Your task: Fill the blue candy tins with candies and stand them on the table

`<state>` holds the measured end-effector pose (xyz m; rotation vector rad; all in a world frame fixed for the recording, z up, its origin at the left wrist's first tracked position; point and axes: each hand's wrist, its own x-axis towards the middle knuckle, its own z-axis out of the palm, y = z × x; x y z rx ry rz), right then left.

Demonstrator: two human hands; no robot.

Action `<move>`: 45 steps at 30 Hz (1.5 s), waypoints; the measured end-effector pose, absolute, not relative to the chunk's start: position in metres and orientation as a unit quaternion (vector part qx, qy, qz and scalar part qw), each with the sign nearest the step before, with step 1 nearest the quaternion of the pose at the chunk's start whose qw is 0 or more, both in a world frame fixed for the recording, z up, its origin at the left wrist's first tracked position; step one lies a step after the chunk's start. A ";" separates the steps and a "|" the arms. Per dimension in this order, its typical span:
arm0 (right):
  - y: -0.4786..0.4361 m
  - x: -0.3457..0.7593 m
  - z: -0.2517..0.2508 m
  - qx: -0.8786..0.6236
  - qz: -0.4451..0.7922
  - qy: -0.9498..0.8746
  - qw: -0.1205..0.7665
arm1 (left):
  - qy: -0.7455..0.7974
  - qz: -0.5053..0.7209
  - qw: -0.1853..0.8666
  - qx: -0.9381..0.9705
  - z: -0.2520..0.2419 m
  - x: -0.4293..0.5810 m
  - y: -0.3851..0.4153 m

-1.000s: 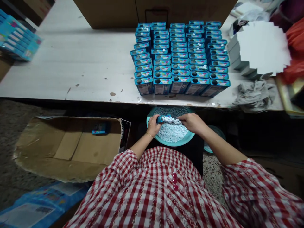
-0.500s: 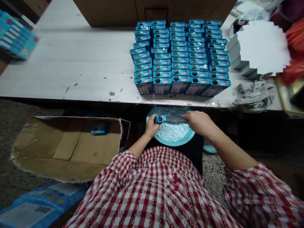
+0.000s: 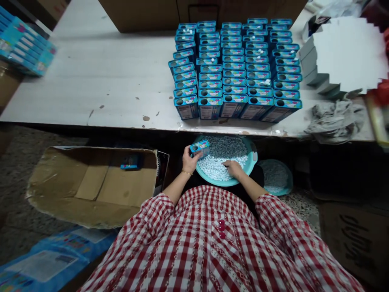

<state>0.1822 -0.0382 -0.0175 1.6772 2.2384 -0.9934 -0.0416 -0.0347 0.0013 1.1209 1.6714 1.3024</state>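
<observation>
My left hand point(image 3: 189, 161) grips a small blue candy box point(image 3: 199, 148), tilted over the left side of a turquoise basin point(image 3: 251, 162). A dark round opening shows in the box's top. Small white candies point(image 3: 212, 165) fill the basin in front of me. My right hand point(image 3: 234, 168) is lowered onto the candies with its fingers drawn together; whatever they hold is hidden among the pieces. Several rows of similar blue boxes point(image 3: 234, 77) stand upright on the white table point(image 3: 121, 81), some with white candies on top.
An open cardboard box point(image 3: 100, 182) at the left contains a blue box point(image 3: 130, 162). A second basin point(image 3: 288, 182) sits at the right. White cartons point(image 3: 346, 52) and a crumpled grey cloth point(image 3: 337, 119) lie on the table's right. Blue packs point(image 3: 30, 48) are far left.
My right hand has moved down and left into the candies; a see-through item stretched from it toward the box before. My left hand has raised and tilted the candy box.
</observation>
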 end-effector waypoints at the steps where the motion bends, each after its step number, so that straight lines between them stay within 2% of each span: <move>1: -0.036 0.188 -0.016 0.561 -0.345 0.748 0.078 | 0.649 0.507 0.364 0.435 0.002 -0.044 -0.034; 4: -0.031 0.206 -0.005 0.557 -0.376 0.739 0.045 | 0.650 0.510 0.350 0.441 0.004 -0.050 -0.032; 6: -0.028 0.216 0.010 0.553 -0.415 0.723 -0.012 | 0.652 0.507 0.340 0.449 0.006 -0.052 -0.030; 9: -0.022 0.226 0.045 0.536 -0.462 0.699 -0.103 | 0.655 0.484 0.338 0.472 0.009 -0.048 -0.027; 11: -0.017 0.226 0.073 0.522 -0.455 0.713 -0.114 | 0.648 0.460 0.339 0.504 0.011 -0.040 -0.026; 15: -0.006 0.208 0.127 0.532 -0.356 0.767 -0.041 | 0.616 0.424 0.329 0.576 0.015 -0.022 -0.026; 20: 0.002 0.170 0.171 0.542 -0.193 0.801 0.165 | 0.605 0.389 0.300 0.627 0.015 -0.011 -0.028; 22: 0.003 0.156 0.182 0.529 -0.158 0.804 0.222 | 0.609 0.379 0.297 0.630 0.013 -0.009 -0.028; 25: 0.002 0.141 0.193 0.513 -0.133 0.811 0.248 | 0.607 0.374 0.302 0.633 0.011 -0.009 -0.029; 29: -0.001 0.154 0.201 0.506 -0.122 0.821 0.236 | 0.598 0.394 0.311 0.625 0.010 -0.012 -0.030; 32: -0.001 0.189 0.188 0.520 -0.140 0.823 0.180 | 0.589 0.427 0.329 0.602 0.010 -0.022 -0.033; 35: -0.002 0.218 0.141 0.564 -0.185 0.795 0.124 | 0.598 0.467 0.335 0.559 0.008 -0.035 -0.039; 40: -0.021 0.198 0.036 0.622 -0.201 0.743 0.142 | 0.635 0.485 0.343 0.494 -0.001 -0.046 -0.045; 45: -0.040 0.174 -0.006 0.573 -0.282 0.759 0.127 | 0.641 0.489 0.357 0.472 -0.005 -0.042 -0.042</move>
